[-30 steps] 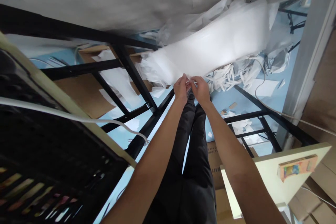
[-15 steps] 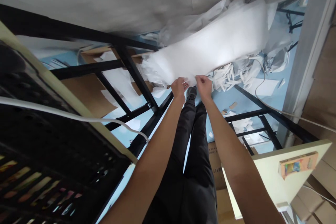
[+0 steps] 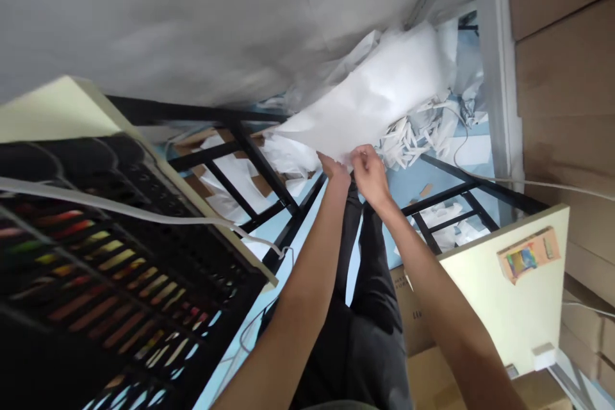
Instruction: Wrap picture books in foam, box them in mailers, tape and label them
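A wide white packing sheet (image 3: 365, 96), thin and slightly see-through, slants across the space in front of me. My right hand (image 3: 371, 174) pinches its near edge with thumb and curled fingers. Close beside it, my left hand (image 3: 335, 170) is at the same edge with its fingers stretched out flat, pointing up and to the left. Whether the left fingertips lie over or under the sheet is hard to make out. Behind the sheet, more crumpled white sheeting (image 3: 353, 57) is bunched up.
Black metal frames (image 3: 254, 160) stand left and right of my legs. At left is a dark rack (image 3: 120, 256) with a white cable (image 3: 144, 210) across it. A pale board (image 3: 509, 314) juts out at right, near stacked cardboard boxes (image 3: 567, 64). White scraps (image 3: 406, 141) litter the blue floor.
The view has shifted. My hands have come closer together, and the left hand has gone from pinching the sheet's edge to straightened fingers. The right hand keeps its pinch.
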Demonstrator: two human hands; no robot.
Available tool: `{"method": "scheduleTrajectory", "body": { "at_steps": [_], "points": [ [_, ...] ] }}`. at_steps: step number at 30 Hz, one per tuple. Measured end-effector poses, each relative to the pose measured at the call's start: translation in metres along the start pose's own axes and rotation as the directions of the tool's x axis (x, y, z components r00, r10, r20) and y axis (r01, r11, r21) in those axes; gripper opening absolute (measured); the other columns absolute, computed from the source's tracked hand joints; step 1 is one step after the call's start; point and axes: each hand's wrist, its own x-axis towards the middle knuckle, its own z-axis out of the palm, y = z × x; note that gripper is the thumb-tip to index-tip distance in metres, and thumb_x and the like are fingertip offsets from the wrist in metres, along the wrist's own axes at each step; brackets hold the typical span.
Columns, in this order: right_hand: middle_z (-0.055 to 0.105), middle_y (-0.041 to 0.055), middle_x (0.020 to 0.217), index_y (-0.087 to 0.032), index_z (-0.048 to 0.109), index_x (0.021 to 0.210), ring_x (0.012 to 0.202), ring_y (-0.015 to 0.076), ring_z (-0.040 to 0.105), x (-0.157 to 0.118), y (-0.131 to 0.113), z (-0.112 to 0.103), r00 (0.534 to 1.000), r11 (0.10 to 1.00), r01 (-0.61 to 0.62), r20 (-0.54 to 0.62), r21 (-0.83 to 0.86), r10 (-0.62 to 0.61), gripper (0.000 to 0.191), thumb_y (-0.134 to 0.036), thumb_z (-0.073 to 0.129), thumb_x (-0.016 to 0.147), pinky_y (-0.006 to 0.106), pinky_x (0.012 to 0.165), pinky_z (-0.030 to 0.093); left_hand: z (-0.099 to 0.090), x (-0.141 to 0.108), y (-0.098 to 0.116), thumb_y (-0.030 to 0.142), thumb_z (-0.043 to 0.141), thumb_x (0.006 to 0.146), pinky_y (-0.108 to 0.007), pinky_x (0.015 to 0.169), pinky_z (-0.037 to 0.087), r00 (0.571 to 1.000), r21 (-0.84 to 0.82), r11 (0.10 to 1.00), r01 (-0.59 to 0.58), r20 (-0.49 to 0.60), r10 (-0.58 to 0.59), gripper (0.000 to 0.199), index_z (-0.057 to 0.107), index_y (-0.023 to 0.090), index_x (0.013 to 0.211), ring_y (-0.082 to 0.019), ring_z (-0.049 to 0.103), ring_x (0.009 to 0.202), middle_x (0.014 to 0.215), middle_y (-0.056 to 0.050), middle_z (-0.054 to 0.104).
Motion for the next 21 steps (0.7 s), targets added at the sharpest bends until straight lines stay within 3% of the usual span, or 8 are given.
{"method": "scheduleTrajectory", "body": {
  "at_steps": [3,5,9,13,17,19,21],
  "points": [
    [0.067,-0.0055,0.075,-0.03,0.061,0.097,0.073,0.0208,0.07,-0.028,-0.009,-0.021,0.997,0.978,-0.013,-0.076,0.206,0.029,0.008,-0.035,0.056,0.103,0.033,0.078,0.062,0.005,-0.023,0.016,0.082,0.057,0.098,-0.042,0.104,0.064,0.993,-0.154,0.988,0.003,0.117,0.015,0.067,0.078,0.026,0.129,-0.03,0.075,0.131,0.134,-0.014,0.082],
    [0.065,-0.0062,0.075,-0.031,0.06,0.096,0.072,0.0196,0.071,-0.043,-0.01,-0.031,0.99,0.903,-0.058,-0.092,0.425,0.107,0.013,-0.042,0.06,0.103,0.032,0.076,0.065,0.002,-0.037,0.028,0.09,0.055,0.095,-0.046,0.104,0.065,0.979,-0.19,0.981,0.044,0.202,-0.005,0.078,0.078,0.025,0.13,-0.034,0.076,0.131,0.133,-0.016,0.082],
    [0.071,-0.0049,0.083,-0.03,0.057,0.099,0.072,0.0174,0.075,-0.057,-0.007,-0.037,0.953,0.569,-0.14,-0.046,0.811,0.3,0.027,-0.053,0.072,0.1,0.031,0.07,0.069,-0.005,-0.06,0.049,0.105,0.043,0.09,-0.049,0.107,0.066,0.961,-0.201,0.976,0.082,0.277,-0.023,0.102,0.077,0.018,0.132,-0.036,0.077,0.13,0.133,-0.021,0.081],
    [0.074,-0.0041,0.083,-0.029,0.057,0.098,0.07,0.0159,0.077,-0.061,-0.008,-0.032,0.931,0.353,-0.111,-0.027,0.929,0.364,0.033,-0.053,0.079,0.097,0.028,0.066,0.069,0.002,-0.078,0.059,0.111,0.042,0.084,-0.05,0.102,0.068,0.942,-0.134,0.991,0.008,0.333,0.037,0.107,0.08,0.018,0.121,-0.04,0.076,0.128,0.119,-0.02,0.083],
    [0.075,-0.0026,0.087,-0.029,0.055,0.101,0.081,0.0183,0.081,-0.079,-0.016,-0.038,0.949,0.309,-0.052,-0.049,0.95,0.31,0.036,-0.057,0.077,0.098,0.031,0.072,0.07,0.006,-0.108,0.066,0.111,0.033,0.087,-0.054,0.099,0.07,0.922,-0.039,0.996,-0.075,0.379,0.084,0.108,0.081,0.019,0.119,-0.044,0.074,0.133,0.113,-0.019,0.082],
    [0.076,-0.0007,0.092,-0.029,0.056,0.103,0.088,0.0197,0.082,-0.098,-0.017,-0.057,0.935,0.34,0.024,-0.141,0.94,0.324,0.034,-0.058,0.074,0.099,0.032,0.075,0.07,0.003,-0.133,0.073,0.108,0.031,0.091,-0.054,0.103,0.069,0.916,-0.005,0.993,-0.119,0.386,0.112,0.106,0.079,0.021,0.128,-0.045,0.071,0.139,0.117,-0.018,0.082],
    [0.075,0.0003,0.095,-0.03,0.056,0.103,0.09,0.0199,0.082,-0.124,-0.012,-0.086,0.892,0.386,0.112,-0.264,0.915,0.366,0.03,-0.056,0.07,0.101,0.032,0.076,0.069,0.0,-0.167,0.082,0.103,0.044,0.093,-0.054,0.106,0.067,0.915,0.022,0.985,-0.173,0.375,0.152,0.096,0.076,0.024,0.137,-0.047,0.068,0.143,0.12,-0.016,0.082]
  ]
}}
